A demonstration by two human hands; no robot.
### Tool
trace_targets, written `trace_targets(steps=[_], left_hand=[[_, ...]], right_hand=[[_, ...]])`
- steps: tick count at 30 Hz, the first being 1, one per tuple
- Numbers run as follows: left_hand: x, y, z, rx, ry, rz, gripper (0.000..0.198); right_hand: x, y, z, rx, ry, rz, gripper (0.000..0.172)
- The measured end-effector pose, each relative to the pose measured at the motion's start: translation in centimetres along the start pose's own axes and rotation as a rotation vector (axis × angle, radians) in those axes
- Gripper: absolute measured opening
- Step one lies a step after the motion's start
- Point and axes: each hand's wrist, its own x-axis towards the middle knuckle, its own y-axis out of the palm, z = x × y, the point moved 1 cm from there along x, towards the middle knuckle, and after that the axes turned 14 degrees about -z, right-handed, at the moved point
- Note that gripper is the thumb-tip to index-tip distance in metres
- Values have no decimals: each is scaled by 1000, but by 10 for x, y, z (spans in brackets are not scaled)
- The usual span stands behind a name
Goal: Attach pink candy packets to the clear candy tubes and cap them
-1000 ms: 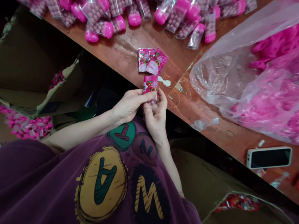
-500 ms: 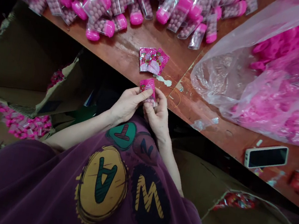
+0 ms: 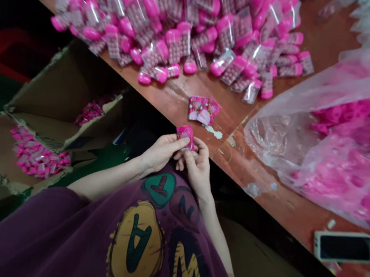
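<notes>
Pink sachet (image 3: 185, 136) pinched between left hand (image 3: 160, 153), right hand (image 3: 197, 170); candy-filled tubes (image 3: 175, 47) heaped beyond.

Worn wooden table (image 3: 177, 95): heap of pink-capped tubes (image 3: 172, 31), small pink sachets (image 3: 204, 110), clear bag of pink pieces (image 3: 324, 151), smartphone (image 3: 343, 247).

Two hands (image 3: 160, 153); one pink sachet (image 3: 185, 136) held; apparently three more sachets (image 3: 204, 110) lying nearby; one phone (image 3: 343, 247).

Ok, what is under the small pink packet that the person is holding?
The small pink packet sits against the fingers of the right hand, the left hand holding its side. Fingers cover its lower end, which cannot be seen.
</notes>
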Motion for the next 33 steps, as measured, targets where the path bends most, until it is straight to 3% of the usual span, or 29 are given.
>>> trace_targets(steps=[3,6,8,10,11,13,15,18,20,23,28,30,33], left_hand=[[4,-36,-23,-110,156,-202,41],[5,-104,-59,-306,372,-641,29],[2,-150,-80,-409,380,-917,35],[1,-181,-94,-438,368,-1024,30],[2,-188,-98,-440,377,-1054,25],[7,-183,-100,-426,418,-1064,16],[16,-159,-96,-380,459,-1006,13],[35,-110,-89,-222,512,-750,21],[47,-85,-90,-142,596,-632,20],[58,-69,-97,-61,749,-538,16],[63,-61,-91,86,791,-483,13],[60,-52,-81,206,796,-484,15],[57,-28,-66,517,934,-435,21]], right_hand=[[9,11,4,-175,-48,73,53],[29,30,21,-427,-264,155,34],[48,48,38,-609,-457,196,23],[74,69,56,-745,-635,194,20],[88,81,64,-796,-703,179,21],[118,104,74,-926,-797,130,25],[144,125,75,-1149,-860,94,31],[166,142,68,-1421,-885,82,38],[165,139,65,-1465,-900,98,39],[145,113,68,-1343,-915,115,35],[82,41,79,-806,-840,-21,19],[57,13,76,-548,-689,-79,14],[27,-22,61,-162,-311,-204,28]])
